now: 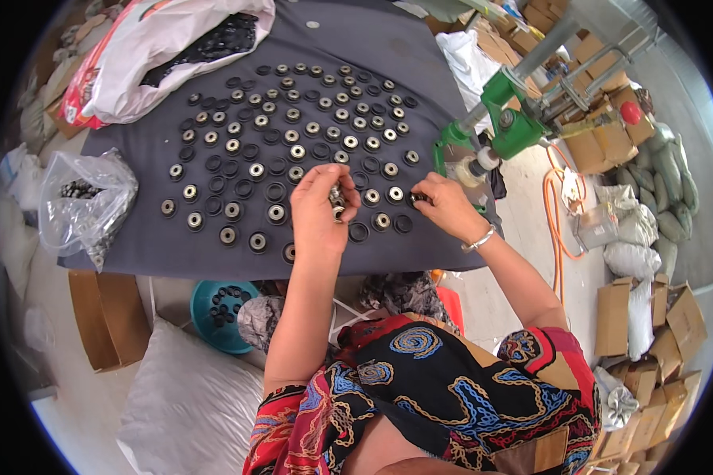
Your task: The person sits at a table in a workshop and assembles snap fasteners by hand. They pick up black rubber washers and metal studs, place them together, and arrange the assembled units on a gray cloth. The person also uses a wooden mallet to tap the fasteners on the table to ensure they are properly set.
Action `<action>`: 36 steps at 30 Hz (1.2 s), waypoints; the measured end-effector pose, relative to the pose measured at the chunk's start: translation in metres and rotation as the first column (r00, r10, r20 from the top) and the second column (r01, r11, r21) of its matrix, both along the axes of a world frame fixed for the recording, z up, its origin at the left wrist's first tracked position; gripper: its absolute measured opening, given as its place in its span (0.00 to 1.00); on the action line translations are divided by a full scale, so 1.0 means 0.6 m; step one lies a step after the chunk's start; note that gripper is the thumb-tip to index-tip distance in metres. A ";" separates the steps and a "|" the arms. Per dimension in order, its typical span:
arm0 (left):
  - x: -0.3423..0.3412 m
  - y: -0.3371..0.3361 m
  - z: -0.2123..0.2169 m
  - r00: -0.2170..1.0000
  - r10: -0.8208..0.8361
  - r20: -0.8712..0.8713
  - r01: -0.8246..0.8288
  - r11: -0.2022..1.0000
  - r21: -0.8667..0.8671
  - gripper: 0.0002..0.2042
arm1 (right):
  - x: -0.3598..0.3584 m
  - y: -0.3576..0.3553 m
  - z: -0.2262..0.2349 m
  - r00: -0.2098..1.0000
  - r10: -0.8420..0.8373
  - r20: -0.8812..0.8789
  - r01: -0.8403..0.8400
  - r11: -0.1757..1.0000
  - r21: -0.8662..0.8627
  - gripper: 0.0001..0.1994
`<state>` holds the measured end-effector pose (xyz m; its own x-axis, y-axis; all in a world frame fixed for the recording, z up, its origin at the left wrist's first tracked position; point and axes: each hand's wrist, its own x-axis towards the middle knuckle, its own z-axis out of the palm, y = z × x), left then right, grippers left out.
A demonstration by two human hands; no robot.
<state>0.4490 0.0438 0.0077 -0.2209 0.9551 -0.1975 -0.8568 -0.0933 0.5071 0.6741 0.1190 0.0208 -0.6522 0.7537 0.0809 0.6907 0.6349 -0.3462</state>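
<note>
My left hand is curled above the table, holding several small metal bearings in its fingers and palm. My right hand is closed in a pinch at the table's right side, its fingertips on a small dark ring-shaped piece; whether a bearing sits in it I cannot tell. Around both hands lie many black rings. Some are bare, like the black ring below my left hand. Others carry a metal bearing in the middle, like the ringed bearing between my hands.
A green hand press stands at the table's right edge. On the dark cloth lie a white sack of black parts at the back left and a clear bag of small metal parts. Below the front edge sits a teal basin.
</note>
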 end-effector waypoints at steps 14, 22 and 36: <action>-0.139 -0.037 0.043 0.866 0.393 0.309 -0.413 0.911 0.001 0.07 | 0.086 -0.105 -0.065 0.938 -0.084 -0.336 0.204 0.918 0.339 0.04; -0.460 -0.118 0.064 0.577 0.779 0.246 -0.796 0.604 -0.044 0.05 | 0.111 -0.115 -0.108 0.929 -0.091 -0.358 0.232 0.897 0.376 0.03; -0.777 -0.078 0.005 -0.472 -0.158 -0.867 -0.747 0.595 0.298 0.22 | 0.107 -0.113 -0.091 0.928 -0.059 -0.368 0.246 0.838 0.486 0.07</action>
<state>-0.0173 -0.0032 0.0109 -0.7015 0.4474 0.5548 0.7118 0.4793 0.5135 0.7383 0.0513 -0.0335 -0.3969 0.6265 0.6708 0.7003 0.6791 -0.2199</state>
